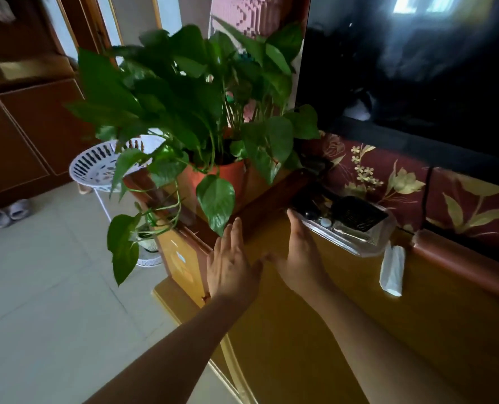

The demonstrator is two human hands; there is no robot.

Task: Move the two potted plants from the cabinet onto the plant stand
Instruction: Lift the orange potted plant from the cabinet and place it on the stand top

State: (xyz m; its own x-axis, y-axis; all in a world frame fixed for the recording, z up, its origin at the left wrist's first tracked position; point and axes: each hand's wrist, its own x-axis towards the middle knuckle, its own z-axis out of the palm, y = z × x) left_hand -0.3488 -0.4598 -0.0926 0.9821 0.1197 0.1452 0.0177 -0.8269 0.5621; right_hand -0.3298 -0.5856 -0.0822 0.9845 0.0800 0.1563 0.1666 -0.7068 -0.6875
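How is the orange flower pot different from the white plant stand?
The orange pot is solid and smooth, while the white plant stand has a top full of slots. The pot holds a leafy plant; the stand's top holds nothing. The pot sits up on the wooden cabinet, while the stand stands on the floor on thin legs. Both look round.

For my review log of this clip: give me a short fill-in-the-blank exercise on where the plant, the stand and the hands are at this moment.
1. The potted plant stands in a pot coloured ____.
2. The white plant stand is on the ____ side of the plant in the picture.
3. The left hand and right hand are both ____, holding nothing.
4. The clear tray rests on the ____ near the right hand.

Missing words: orange; left; open; cabinet
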